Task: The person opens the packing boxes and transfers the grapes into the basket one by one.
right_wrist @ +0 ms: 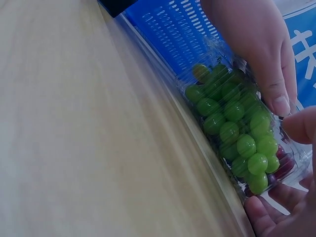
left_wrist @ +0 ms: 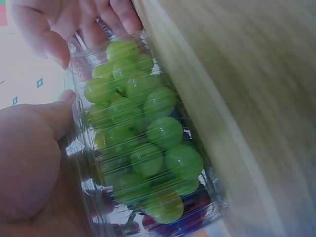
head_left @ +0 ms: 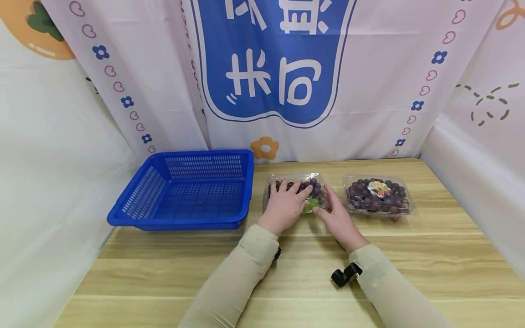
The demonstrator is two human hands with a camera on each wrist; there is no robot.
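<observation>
A clear plastic box of grapes (head_left: 316, 186) sits on the table in front of me, with dark grapes toward its top. Green grapes (left_wrist: 148, 128) fill the side facing me in both wrist views. My left hand (head_left: 285, 205) lies across the lid with its fingers spread and fairly straight, hiding much of the top. At the box's right end, my right hand (head_left: 338, 221) holds the corner, thumb on the near side and fingers around the end. In the right wrist view its fingers (right_wrist: 279, 202) reach round the low end of the box.
To the left stands a blue perforated basket (head_left: 176, 222) with nothing in it. A second clear box of dark grapes (head_left: 369, 200), with a round fruit sticker (head_left: 379, 188) on its lid, sits to the right. Behind the wooden table (head_left: 295, 287) hangs a printed cloth (head_left: 373, 114).
</observation>
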